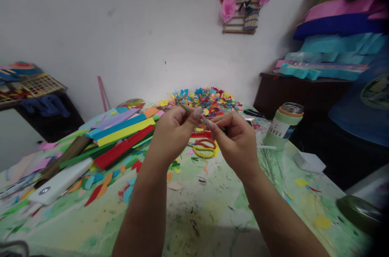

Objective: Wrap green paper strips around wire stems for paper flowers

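Above the middle of the table, my left hand (pixel 174 133) is closed in a pinch on a thin green stem-like piece (pixel 186 107). One end of it sticks out past the fingers, up and to the left. My right hand (pixel 237 139) is also closed, thumb and fingers pinching the same piece close to the left fingertips. Its exact kind is too small to make out, and the fingers hide most of it. Just below and between the hands lie scissors (pixel 204 148) with red and yellow handles. Behind the hands is a heap of colourful paper flowers (pixel 206 97).
Coloured paper strips (pixel 126 129) and a white device (pixel 60 182) lie on the left. To the right stand a green bottle (pixel 281 127) and thin wires (pixel 275 166). A white paper piece (pixel 310 162) sits near the right edge. Paper scraps dot the tablecloth (pixel 212 204).
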A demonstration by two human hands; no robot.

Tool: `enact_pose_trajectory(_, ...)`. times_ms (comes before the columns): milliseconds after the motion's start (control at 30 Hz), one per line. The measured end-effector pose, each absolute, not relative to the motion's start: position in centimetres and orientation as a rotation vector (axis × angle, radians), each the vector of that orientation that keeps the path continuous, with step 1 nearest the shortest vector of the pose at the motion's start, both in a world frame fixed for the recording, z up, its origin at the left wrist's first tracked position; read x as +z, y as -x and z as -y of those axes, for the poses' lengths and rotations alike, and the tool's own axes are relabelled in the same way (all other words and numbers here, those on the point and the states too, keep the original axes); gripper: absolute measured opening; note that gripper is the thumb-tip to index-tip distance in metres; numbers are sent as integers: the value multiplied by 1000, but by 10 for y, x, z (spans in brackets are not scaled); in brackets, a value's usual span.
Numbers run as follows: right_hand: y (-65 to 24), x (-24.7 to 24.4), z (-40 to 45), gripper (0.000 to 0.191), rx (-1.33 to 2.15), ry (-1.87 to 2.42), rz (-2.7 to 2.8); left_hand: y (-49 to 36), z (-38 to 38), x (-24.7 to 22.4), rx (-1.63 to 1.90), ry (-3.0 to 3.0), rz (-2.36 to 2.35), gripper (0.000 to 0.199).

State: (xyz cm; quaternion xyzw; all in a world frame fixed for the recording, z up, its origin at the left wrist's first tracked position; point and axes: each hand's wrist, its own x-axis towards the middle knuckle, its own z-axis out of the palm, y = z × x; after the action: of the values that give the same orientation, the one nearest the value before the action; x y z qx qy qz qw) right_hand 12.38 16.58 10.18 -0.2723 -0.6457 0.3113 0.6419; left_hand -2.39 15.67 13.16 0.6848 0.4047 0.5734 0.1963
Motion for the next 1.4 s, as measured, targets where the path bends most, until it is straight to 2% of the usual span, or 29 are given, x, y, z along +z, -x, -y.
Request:
enact_pose_trajectory(200,-126,99,-162,17,-72,532,1484,-2,-153,126,1604,-1870,-1160,30)
enact_pose_trajectory(333,-129,102,-157,18,-288,529,1510,-14,-147,122,1784,-1948,-1184,33)
enact_pose_trajectory(433,-131,104,-156,17,-221,521,1533,-13,-146,123,1768,-2031,-1151,31)
enact_pose_trajectory(633,-135,105,-163,11,228,588,1535,0,-151,127,1675,-2162,-1155,26)
enact_pose_trajectory(833,-140,108,-166,21,547,573,1553,2,-152,128,1551,-2156,-1110,24)
enact_pose_trajectory(1033,-141,109,-165,18,432,525,1570,-1,-154,128,1567,-2022,-1076,23)
enact_pose_trajectory(1200,-141,109,-163,16,210,518,1566,-4,-153,127,1659,-1944,-1125,36)
enact_pose_trajectory(1400,-137,108,-159,13,215,549,1512,-4,-150,127,1706,-1916,-1141,33)
